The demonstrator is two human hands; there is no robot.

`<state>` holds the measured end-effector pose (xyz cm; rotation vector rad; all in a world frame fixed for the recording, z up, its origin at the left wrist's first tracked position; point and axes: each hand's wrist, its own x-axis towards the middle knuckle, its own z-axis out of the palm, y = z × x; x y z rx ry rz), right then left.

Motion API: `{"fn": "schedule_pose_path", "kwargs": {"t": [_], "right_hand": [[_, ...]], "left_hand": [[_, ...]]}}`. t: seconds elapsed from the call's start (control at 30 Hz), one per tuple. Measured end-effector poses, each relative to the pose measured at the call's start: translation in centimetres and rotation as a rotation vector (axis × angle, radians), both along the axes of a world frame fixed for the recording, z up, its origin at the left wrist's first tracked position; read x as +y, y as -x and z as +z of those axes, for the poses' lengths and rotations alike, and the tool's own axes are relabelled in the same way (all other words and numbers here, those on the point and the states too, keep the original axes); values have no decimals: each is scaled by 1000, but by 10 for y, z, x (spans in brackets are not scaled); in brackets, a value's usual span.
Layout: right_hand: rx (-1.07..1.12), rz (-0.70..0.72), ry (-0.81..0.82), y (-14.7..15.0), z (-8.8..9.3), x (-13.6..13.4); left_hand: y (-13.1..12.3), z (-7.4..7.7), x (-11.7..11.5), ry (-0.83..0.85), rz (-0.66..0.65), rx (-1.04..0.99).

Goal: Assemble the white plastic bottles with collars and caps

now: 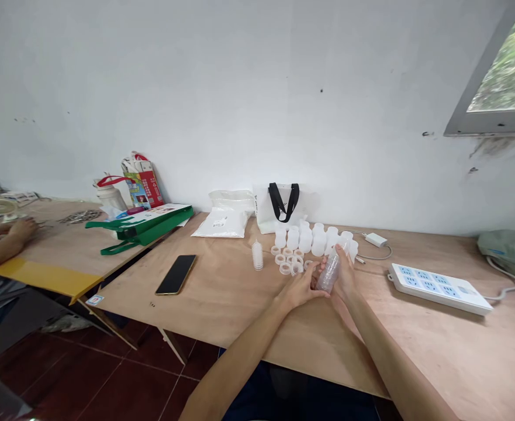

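Observation:
A clear plastic cylinder, which looks like a stack of thin round pieces, leans tilted between my hands above the table. My left hand has its fingers and thumb around the lower left side. Along the right side and near the upper end, my right hand grips the same cylinder. Just beyond are several translucent rings lying flat. Behind them stand several white waisted plastic bottles, partly hidden by my right hand. To the left, a ribbed translucent stack stands upright.
A black phone lies on the left of the wooden table. Along the wall are a white plastic package and a white bag with black handles. A power strip lies right. Another person's arm rests on the neighbouring table.

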<state>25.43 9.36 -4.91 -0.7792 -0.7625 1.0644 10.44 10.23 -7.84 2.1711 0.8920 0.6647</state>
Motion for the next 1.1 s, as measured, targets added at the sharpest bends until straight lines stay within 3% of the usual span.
{"fn": "schedule_pose_path", "kwargs": {"t": [0.37, 0.53, 0.77, 1.1], "right_hand": [[-19, 26, 9, -2, -5, 1], [2, -44, -31, 2, -6, -4], [12, -53, -72, 8, -8, -23], [-163, -2, -125, -18, -19, -47]], "left_hand": [[2, 2, -2, 13, 1, -17], [4, -1, 1, 55, 10, -8], [5, -4, 2, 52, 13, -5], [5, 8, -2, 102, -52, -56]]}}
